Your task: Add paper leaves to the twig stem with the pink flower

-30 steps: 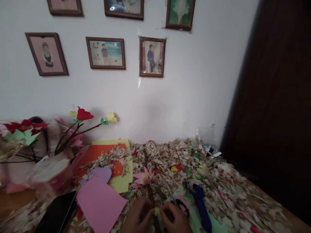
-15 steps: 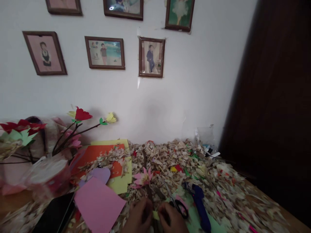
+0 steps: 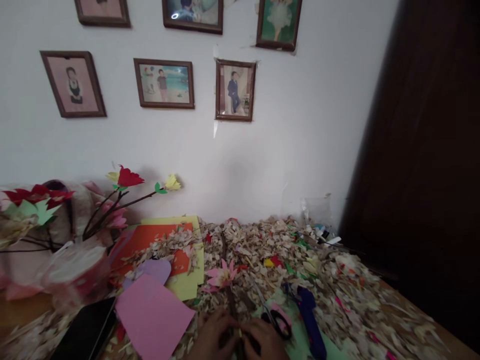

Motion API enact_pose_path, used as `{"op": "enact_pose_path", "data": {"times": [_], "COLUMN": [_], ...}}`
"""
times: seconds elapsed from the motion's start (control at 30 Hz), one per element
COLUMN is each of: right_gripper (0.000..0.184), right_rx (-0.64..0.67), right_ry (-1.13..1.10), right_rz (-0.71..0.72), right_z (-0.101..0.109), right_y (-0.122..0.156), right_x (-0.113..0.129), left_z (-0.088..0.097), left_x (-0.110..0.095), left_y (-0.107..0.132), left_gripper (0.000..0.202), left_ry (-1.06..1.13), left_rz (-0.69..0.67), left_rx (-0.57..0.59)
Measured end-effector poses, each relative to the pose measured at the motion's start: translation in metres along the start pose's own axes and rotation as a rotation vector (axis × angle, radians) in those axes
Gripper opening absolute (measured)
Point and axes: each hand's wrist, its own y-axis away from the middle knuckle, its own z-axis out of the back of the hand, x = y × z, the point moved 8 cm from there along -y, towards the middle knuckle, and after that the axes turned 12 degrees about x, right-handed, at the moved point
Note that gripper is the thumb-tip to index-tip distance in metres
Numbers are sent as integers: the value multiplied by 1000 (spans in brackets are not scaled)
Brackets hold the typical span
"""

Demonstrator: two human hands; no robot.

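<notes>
Both hands sit at the bottom edge of the view, close together over the littered table. My left hand (image 3: 212, 337) and my right hand (image 3: 264, 340) have their fingers curled in and meet around a thin dark twig (image 3: 231, 305). At the twig's far end is a pink paper flower (image 3: 222, 275). Whatever lies between the fingertips is hidden. Black-handled scissors (image 3: 275, 317) lie just right of my right hand, beside a blue glue gun (image 3: 309, 315).
Paper scraps and shavings (image 3: 330, 270) cover the wooden table. Pink (image 3: 152, 315), orange (image 3: 150, 240) and yellow card sheets lie at left, near a black phone (image 3: 86, 332) and twigs with paper flowers (image 3: 127, 177). Framed pictures (image 3: 164, 83) hang on the white wall; a dark door (image 3: 431, 150) stands at right.
The hands have drawn closer together and lower in view; the small yellow paper bit seen between the fingers earlier no longer shows. The view has shifted slightly.
</notes>
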Motion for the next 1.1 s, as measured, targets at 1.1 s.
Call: {"op": "enact_pose_path", "data": {"times": [1.1], "right_gripper": [20], "right_rx": [-59], "right_ry": [-227], "right_rz": [-149], "right_z": [3], "right_y": [7], "right_x": [-15], "left_z": [4], "left_x": [2], "left_y": [6], "left_gripper": [10], "left_ry": [172], "left_rz": [-60], "left_rx": [-58]}}
